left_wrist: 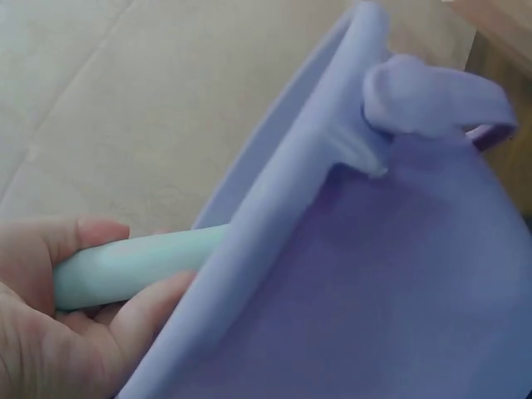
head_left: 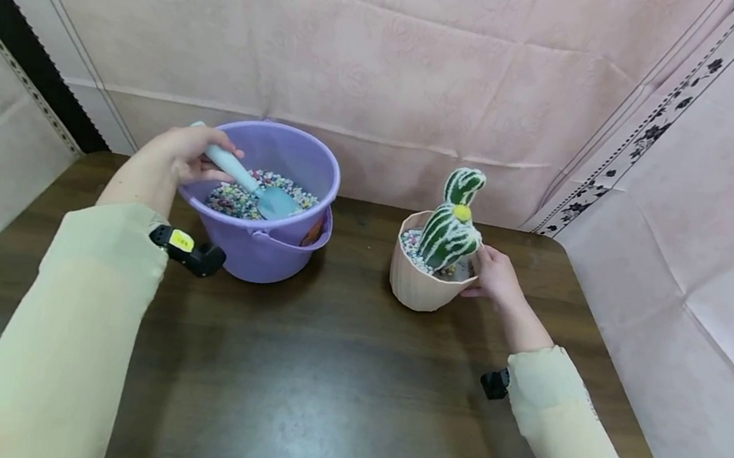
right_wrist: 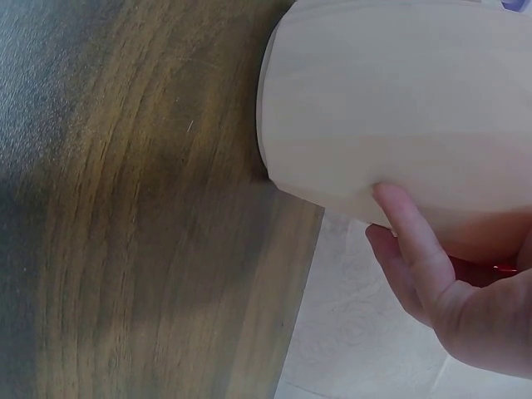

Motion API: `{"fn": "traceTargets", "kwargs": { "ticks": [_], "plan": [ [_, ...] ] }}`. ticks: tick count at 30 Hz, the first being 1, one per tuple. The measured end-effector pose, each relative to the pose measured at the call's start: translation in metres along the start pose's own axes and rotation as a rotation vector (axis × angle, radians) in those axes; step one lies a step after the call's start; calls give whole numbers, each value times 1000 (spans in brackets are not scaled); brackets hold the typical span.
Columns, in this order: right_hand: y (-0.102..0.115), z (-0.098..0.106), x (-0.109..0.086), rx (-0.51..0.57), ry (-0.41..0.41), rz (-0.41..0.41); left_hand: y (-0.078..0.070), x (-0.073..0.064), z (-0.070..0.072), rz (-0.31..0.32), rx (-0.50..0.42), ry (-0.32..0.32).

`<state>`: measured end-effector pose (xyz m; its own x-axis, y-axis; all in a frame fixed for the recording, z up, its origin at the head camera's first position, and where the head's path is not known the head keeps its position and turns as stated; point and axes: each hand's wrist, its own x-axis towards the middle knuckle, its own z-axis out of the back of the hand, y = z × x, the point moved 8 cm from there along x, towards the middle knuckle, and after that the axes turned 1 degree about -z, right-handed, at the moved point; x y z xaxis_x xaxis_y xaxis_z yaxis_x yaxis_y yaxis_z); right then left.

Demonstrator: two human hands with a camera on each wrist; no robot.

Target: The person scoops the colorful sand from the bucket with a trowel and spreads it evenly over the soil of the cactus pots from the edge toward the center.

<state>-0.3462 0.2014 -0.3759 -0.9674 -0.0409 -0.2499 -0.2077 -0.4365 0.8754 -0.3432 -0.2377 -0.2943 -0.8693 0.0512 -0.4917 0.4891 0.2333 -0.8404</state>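
My left hand (head_left: pixel 192 152) grips the handle of a light blue scoop (head_left: pixel 277 203) over the left rim of a purple bucket (head_left: pixel 253 245). The scoop's blade rests at the multicoloured pebbles (head_left: pixel 236 200) inside the bucket. In the left wrist view the fingers wrap round the pale handle (left_wrist: pixel 137 262) beside the bucket's rim. My right hand (head_left: pixel 498 276) touches the right side of a beige ribbed pot (head_left: pixel 418 286), thumb against its wall in the right wrist view. A green and white cactus (head_left: pixel 447 236) with a yellow flower stands in the pot, pebbles around its base.
Both containers stand near the back edge of a dark wooden table (head_left: pixel 313 377). A pale cloth backdrop (head_left: pixel 374 67) rises behind them, with more cloth at both sides. The bucket's handle (head_left: pixel 295 243) hangs down on its front right side.
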Motion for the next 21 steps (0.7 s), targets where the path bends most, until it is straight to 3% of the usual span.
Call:
{"fn": "traceTargets", "kwargs": {
  "ticks": [9, 16, 21],
  "plan": [
    [1, -1, -1, -2, 8, 14, 1, 3, 7, 27, -166, 12],
    [3, -2, -2, -5, 20, 31, 3, -1, 17, 50, -410, -22],
    [2, -1, -2, -6, 20, 34, 2, -1, 20, 53, -465, -39]
  ]
}}
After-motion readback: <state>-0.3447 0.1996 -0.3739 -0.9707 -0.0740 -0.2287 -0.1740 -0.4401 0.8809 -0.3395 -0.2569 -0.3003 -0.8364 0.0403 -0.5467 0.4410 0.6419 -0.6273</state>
